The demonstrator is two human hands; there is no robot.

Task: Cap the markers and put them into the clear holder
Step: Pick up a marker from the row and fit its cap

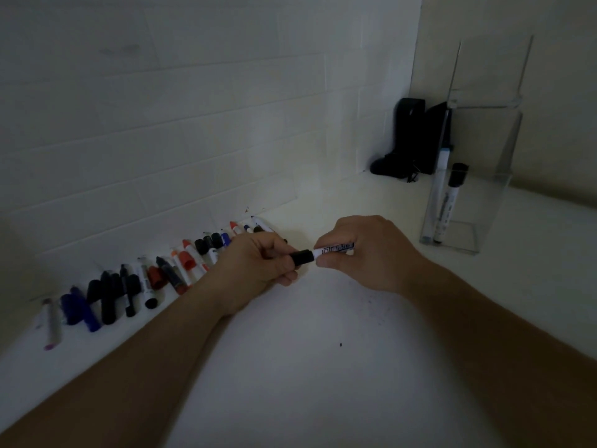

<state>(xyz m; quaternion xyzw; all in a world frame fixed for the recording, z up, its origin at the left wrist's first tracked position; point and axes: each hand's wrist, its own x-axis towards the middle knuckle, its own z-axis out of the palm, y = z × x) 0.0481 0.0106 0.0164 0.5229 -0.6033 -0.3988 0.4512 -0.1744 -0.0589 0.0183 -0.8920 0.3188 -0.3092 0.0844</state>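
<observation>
My left hand [255, 270] pinches a black cap [302, 257] that sits on the end of a white marker [336, 248]. My right hand [365, 253] grips the marker's barrel. Both hands hover over the white table, level with each other. A row of several loose markers and caps [155, 279], black, blue, red and orange, lies along the wall to the left. The clear holder [468, 202] stands at the right with two capped markers upright in it, one black-capped [452, 202] and one pale [440, 189].
A black object [408, 143] stands in the corner behind the holder. The white tiled wall [193, 124] runs along the back. A pink-tipped marker [51, 324] lies at the row's left end. Small dark specks mark the table surface [323, 367].
</observation>
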